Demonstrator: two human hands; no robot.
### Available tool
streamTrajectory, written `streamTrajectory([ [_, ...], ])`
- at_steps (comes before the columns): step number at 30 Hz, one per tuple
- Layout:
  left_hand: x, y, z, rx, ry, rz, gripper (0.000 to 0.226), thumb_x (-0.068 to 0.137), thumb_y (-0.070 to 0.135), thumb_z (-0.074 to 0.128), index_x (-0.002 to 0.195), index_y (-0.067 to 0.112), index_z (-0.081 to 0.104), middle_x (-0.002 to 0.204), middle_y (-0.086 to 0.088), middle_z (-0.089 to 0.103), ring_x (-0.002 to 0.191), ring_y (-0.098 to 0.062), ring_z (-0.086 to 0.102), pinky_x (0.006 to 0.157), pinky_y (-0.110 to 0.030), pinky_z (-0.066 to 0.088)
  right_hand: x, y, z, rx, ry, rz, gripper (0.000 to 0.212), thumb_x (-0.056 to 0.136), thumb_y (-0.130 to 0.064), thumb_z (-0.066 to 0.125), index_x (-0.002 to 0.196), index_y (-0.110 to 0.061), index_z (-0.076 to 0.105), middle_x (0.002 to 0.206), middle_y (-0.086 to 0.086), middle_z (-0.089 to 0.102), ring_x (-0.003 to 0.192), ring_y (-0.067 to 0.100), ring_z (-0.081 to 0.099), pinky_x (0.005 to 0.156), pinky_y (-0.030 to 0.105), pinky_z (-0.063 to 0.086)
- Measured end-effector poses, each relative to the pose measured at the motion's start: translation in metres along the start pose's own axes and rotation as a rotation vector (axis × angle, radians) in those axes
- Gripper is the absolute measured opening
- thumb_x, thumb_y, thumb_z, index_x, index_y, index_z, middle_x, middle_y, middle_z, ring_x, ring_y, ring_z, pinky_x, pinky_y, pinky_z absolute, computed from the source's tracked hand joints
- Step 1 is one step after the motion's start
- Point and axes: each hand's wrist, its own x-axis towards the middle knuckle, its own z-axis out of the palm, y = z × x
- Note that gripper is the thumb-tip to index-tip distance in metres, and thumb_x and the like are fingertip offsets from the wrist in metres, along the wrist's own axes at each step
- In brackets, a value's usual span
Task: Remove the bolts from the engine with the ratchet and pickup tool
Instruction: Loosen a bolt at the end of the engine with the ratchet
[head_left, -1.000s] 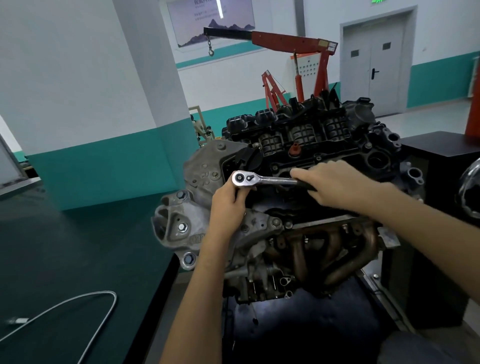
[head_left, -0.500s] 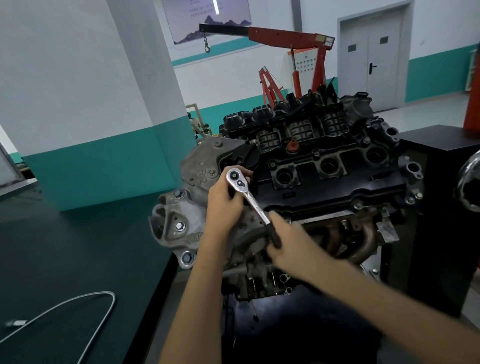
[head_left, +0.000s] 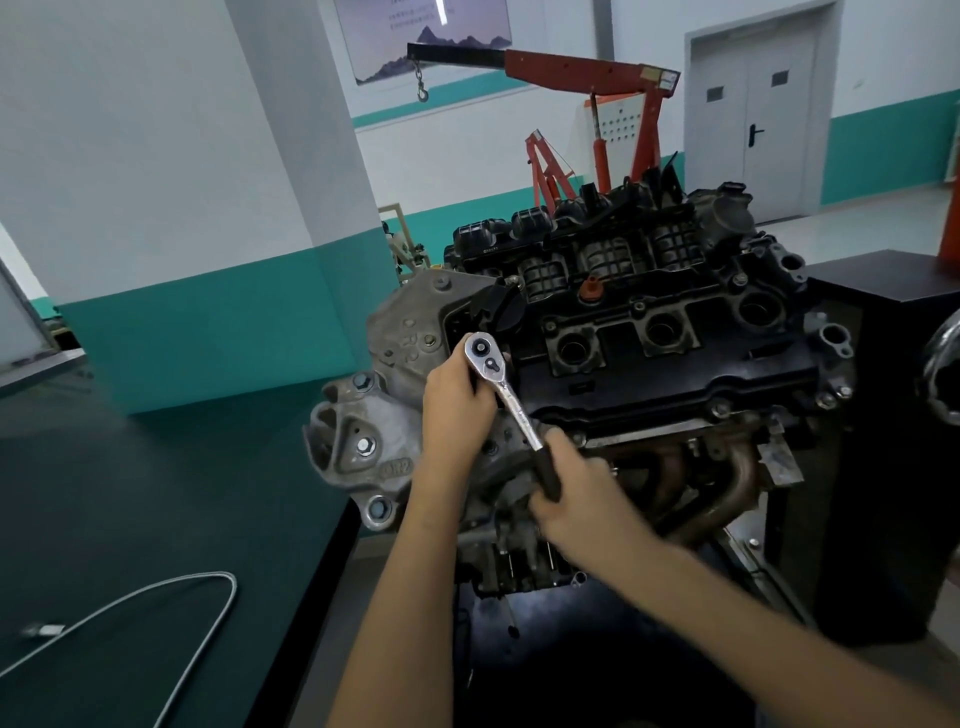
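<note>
By our judgement we are working early in the job: the engine (head_left: 649, 364), filling the centre and right of the frame, is showing several bolts (head_left: 721, 409) seated along its black cover. At centre, our right hand (head_left: 582, 493) is gripping the ratchet (head_left: 506, 395) by its handle and our left hand (head_left: 454, 405) is curling around its head. A red hoist (head_left: 587, 67) is standing at upper centre, and a dark table (head_left: 130, 493) is carrying a grey cable (head_left: 197, 613) at lower left.

Premises: automotive workshop. A car engine (head_left: 649, 364) is sitting in front. A red engine hoist (head_left: 587, 67) is standing behind, beside grey double doors (head_left: 758, 114).
</note>
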Motion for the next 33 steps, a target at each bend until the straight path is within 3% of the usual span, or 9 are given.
streamTrajectory([
  [4, -0.001, 0.0, -0.003, -0.118, 0.007, 0.0, 0.018, 0.09, 0.006, 0.057, 0.083, 0.022, 0.061, 0.08, 0.007, 0.069, 0.078, -0.007, 0.064, 0.069, -0.017, 0.048, -0.003, -0.024, 0.041, 0.15, 0.062, 0.055, 0.048, 0.081, -0.008, 0.052, 0.126, -0.015, 0.036, 0.083, 0.012, 0.061, 0.077, 0.033, 0.062, 0.065, 0.039, 0.052],
  [8, 0.001, -0.001, -0.009, -0.155, -0.053, 0.104, 0.018, 0.089, -0.001, 0.057, 0.096, 0.013, 0.065, 0.094, 0.011, 0.069, 0.089, -0.003, 0.063, 0.076, -0.02, 0.049, 0.007, 0.001, -0.007, 0.01, -0.076, -0.027, 0.029, 0.08, -0.01, 0.056, 0.103, -0.021, 0.042, 0.071, 0.004, 0.056, 0.063, 0.026, 0.059, 0.057, 0.035, 0.051],
  [11, 0.002, -0.001, -0.011, -0.168, -0.121, 0.085, 0.017, 0.094, 0.004, 0.055, 0.101, 0.016, 0.065, 0.094, 0.012, 0.069, 0.088, -0.002, 0.062, 0.076, -0.023, 0.05, 0.042, 0.023, -0.076, -0.429, -0.145, -0.182, 0.035, 0.082, -0.015, 0.059, 0.113, -0.022, 0.045, 0.063, -0.009, 0.043, 0.049, 0.008, 0.044, 0.044, 0.021, 0.035],
  [14, 0.001, 0.0, -0.01, -0.153, -0.084, 0.081, 0.016, 0.095, 0.01, 0.057, 0.106, 0.019, 0.065, 0.089, 0.016, 0.066, 0.081, 0.005, 0.059, 0.073, -0.011, 0.045, 0.083, 0.019, -0.127, -0.866, -0.129, -0.348, 0.04, 0.088, -0.022, 0.055, 0.125, -0.025, 0.04, 0.078, -0.002, 0.057, 0.067, 0.021, 0.057, 0.057, 0.028, 0.035],
  [16, 0.0, 0.001, -0.007, -0.111, 0.0, 0.067, 0.014, 0.094, 0.008, 0.058, 0.104, 0.013, 0.066, 0.081, 0.016, 0.064, 0.072, 0.006, 0.056, 0.066, -0.008, 0.041, 0.087, 0.017, -0.125, -0.93, -0.071, -0.403, 0.04, 0.088, -0.023, 0.054, 0.124, -0.025, 0.039, 0.087, 0.002, 0.063, 0.078, 0.026, 0.062, 0.06, 0.029, 0.033],
  [19, -0.001, 0.001, -0.002, -0.062, 0.09, 0.068, 0.015, 0.091, 0.0, 0.057, 0.1, 0.007, 0.066, 0.065, 0.02, 0.055, 0.059, 0.01, 0.051, 0.058, -0.005, 0.037, 0.049, 0.02, -0.086, -0.702, 0.003, -0.282, 0.03, 0.084, -0.021, 0.056, 0.11, -0.025, 0.041, 0.072, 0.0, 0.051, 0.076, 0.03, 0.063, 0.059, 0.028, 0.034],
  [22, -0.001, 0.001, -0.001, -0.029, 0.098, 0.076, 0.019, 0.084, -0.006, 0.053, 0.093, 0.005, 0.066, 0.061, 0.016, 0.056, 0.054, 0.004, 0.051, 0.055, -0.007, 0.036, 0.008, 0.01, -0.026, -0.154, -0.008, -0.04, 0.028, 0.082, -0.014, 0.059, 0.097, -0.027, 0.038, 0.066, -0.005, 0.051, 0.062, 0.022, 0.06, 0.051, 0.027, 0.041],
  [26, -0.002, -0.004, -0.001, -0.127, 0.091, 0.012, 0.027, 0.087, 0.004, 0.06, 0.081, 0.031, 0.061, 0.075, 0.007, 0.068, 0.075, -0.012, 0.066, 0.069, -0.023, 0.051, -0.004, -0.025, 0.045, 0.167, 0.044, 0.056, 0.041, 0.083, -0.009, 0.053, 0.119, -0.015, 0.037, 0.082, 0.01, 0.061, 0.074, 0.029, 0.062, 0.064, 0.039, 0.053],
  [33, 0.002, -0.004, -0.005, -0.083, -0.026, 0.109, 0.019, 0.088, 0.006, 0.058, 0.097, 0.02, 0.066, 0.092, 0.011, 0.071, 0.088, -0.003, 0.064, 0.078, -0.022, 0.051, 0.023, 0.016, -0.046, -0.187, -0.116, -0.105, 0.036, 0.08, -0.011, 0.058, 0.113, -0.02, 0.047, 0.066, -0.004, 0.047, 0.069, 0.03, 0.06, 0.061, 0.038, 0.051],
])
